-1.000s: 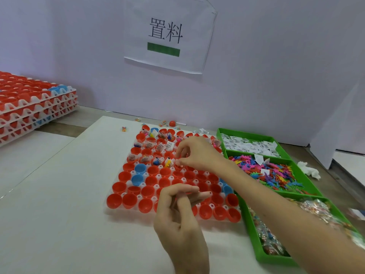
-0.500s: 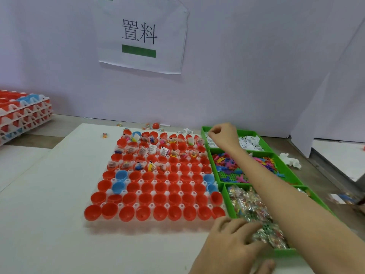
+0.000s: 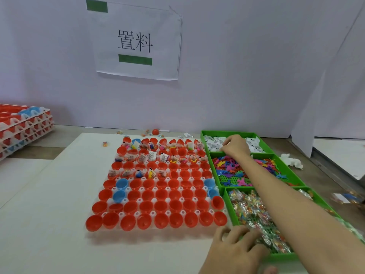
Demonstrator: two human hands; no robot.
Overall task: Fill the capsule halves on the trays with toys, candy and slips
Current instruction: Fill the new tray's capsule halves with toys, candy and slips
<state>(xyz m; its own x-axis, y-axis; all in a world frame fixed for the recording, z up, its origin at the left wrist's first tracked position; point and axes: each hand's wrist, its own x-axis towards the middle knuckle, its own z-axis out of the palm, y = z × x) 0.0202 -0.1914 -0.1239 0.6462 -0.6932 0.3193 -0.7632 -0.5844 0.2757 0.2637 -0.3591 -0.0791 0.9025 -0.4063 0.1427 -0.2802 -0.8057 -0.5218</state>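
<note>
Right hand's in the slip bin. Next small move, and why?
Probably pinch one slip and lift it clear: the right hand is down on the slips in the far green bin, and many red capsule halves sit empty.

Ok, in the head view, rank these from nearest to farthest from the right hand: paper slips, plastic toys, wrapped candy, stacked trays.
1. paper slips: far section of the green bin, pinched by the right hand.
2. plastic toys: middle section, under the wrist.
3. wrapped candy: near section, at the left hand.
4. stacked trays: far left of the table.
</note>
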